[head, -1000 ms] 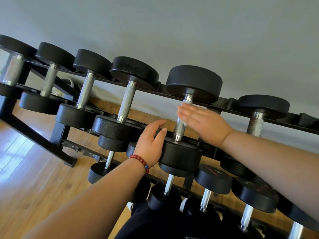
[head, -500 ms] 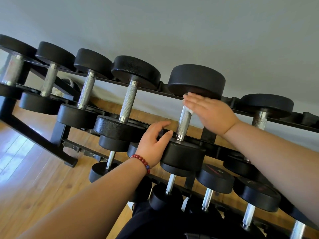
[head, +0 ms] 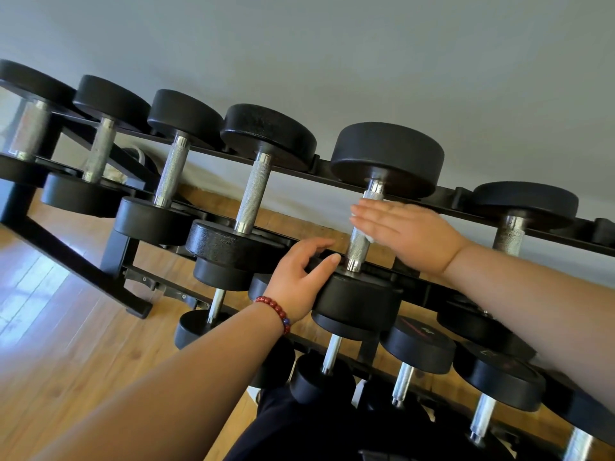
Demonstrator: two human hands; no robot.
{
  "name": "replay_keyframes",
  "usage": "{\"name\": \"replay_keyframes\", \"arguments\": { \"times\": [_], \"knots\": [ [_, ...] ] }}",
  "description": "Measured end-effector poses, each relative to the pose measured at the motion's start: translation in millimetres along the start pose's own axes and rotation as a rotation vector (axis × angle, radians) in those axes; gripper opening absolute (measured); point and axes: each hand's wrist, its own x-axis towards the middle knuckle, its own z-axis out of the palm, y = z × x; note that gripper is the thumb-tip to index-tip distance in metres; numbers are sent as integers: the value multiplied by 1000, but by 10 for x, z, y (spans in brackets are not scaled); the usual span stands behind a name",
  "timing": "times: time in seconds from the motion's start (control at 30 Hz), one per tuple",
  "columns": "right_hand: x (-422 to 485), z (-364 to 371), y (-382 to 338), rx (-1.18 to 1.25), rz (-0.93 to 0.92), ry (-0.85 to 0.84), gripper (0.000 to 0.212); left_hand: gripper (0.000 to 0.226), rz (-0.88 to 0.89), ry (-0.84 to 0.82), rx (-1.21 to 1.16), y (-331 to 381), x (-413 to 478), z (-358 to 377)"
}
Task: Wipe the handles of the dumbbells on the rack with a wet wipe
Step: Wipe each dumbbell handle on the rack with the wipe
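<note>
Flat right hand [head: 409, 234] presses wipe [head: 369, 237] on handle [head: 357, 247], left hand [head: 296, 281] cups the weight [head: 359, 301]; grey wall [head: 332, 44], wood floor [head: 66, 344]

The wall [head: 366, 44] is plain and pale gray. The floor [head: 76, 354] is made of brown wood boards. A bright patch of light [head: 23, 294] shines on the boards at the left.

The scene is bright, with soft daylight and weak shadows. A pale patch of light lies on the floor [head: 33, 294] at the left. The chrome handles [head: 253, 191] carry small glints. The fingers [head: 371, 212] of the right hand [head: 412, 234] are slightly blurred. Toward the left edge the rack [head: 70, 261] looks stretched and softer.
</note>
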Motion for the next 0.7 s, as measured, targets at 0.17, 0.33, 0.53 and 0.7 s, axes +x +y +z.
{"name": "replay_keyframes", "arguments": {
  "times": [0.17, 0.33, 0.53, 0.7],
  "knots": [
    [70, 51, -55, -9, 203, 74, 52, 34, -1, -1, 0, -25, 1, -1],
    [29, 17, 6, 15, -35, -12, 44, 48, -11, 7, -17, -3, 8, 11],
    [30, 71, -92, 41, 69, 1, 47, 49, -20, 16, -16, 1, 0, 12],
    [66, -63, 140, -23, 95, -15, 50, 36, -20, 12, -15, -19, 3, 3]
  ]
}}
